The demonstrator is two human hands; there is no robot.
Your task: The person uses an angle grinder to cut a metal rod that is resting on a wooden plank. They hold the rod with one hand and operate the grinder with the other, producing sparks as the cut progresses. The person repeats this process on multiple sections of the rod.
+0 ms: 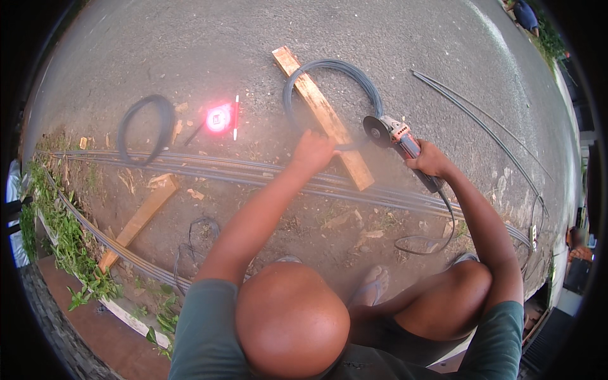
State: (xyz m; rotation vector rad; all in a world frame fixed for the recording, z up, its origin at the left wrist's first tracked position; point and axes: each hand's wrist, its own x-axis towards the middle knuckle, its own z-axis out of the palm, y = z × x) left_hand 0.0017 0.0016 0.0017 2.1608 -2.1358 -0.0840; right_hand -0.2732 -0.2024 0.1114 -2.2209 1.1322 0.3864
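My right hand point(432, 159) is wrapped round the body of an angle grinder point(411, 147). Its dark disc point(377, 131) points left, just beside the lower right of a grey wire coil point(352, 65). Closed fingers of my left hand point(314, 152) grip the coil's near side. A wooden plank point(320, 104) lies slantwise on the road under the coil. From the grinder's rear end a dark cord point(451, 235) loops down toward my feet. Whether the disc is spinning, I cannot tell.
Long steel rods point(253, 172) run across in front of my feet. Left of the plank lie a second wire coil point(126, 120), a glowing red light point(219, 119) and another wooden piece point(139, 218). Bent rods point(472, 111) lie to the right. Plants point(69, 253) border the left edge.
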